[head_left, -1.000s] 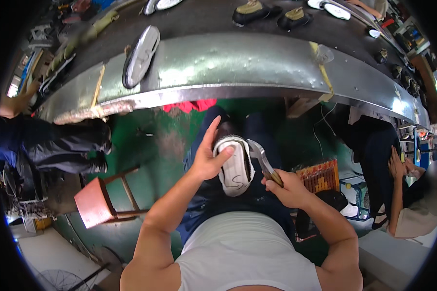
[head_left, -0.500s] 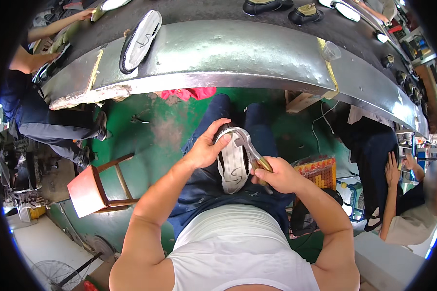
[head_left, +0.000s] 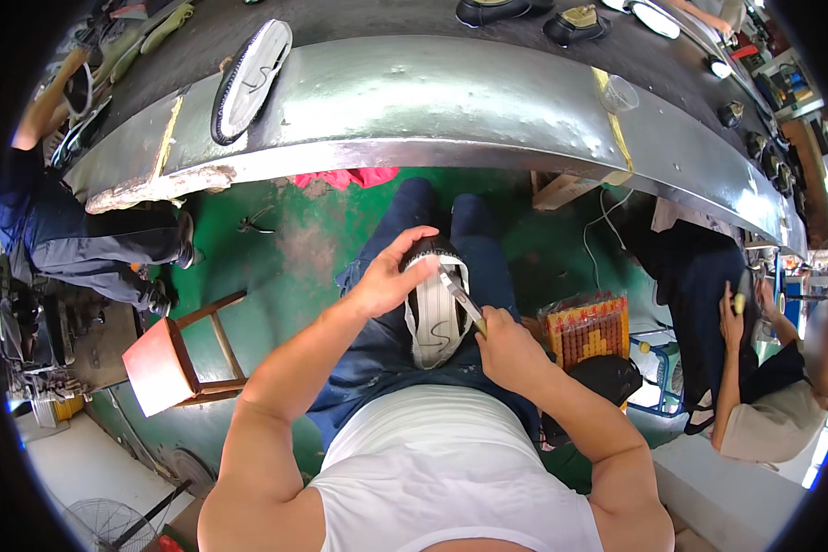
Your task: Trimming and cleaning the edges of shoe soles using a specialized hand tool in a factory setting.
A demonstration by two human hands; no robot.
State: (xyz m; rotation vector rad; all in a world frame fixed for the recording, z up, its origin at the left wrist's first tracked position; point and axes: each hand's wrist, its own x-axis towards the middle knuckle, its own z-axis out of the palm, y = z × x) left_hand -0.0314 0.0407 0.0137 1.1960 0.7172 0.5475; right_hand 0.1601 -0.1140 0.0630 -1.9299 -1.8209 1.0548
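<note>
Pointing lengthwise toward the bench (head_left: 368,101), sole-up shoe (head_left: 431,317), left grip (head_left: 388,281) clasping its far end, right grip (head_left: 513,350) closed around pincers (head_left: 459,293).

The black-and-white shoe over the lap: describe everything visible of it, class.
The oval shoe is held pale underside up above the lap, dark end pointing forward. A dark squiggle marks its stiff-looking underside. The left hand grips the far end; a metal-headed tool in the right hand overlaps it, contact unclear.

Green floor (head_left: 258,258) beneath metal-edged bench (head_left: 386,101)
</note>
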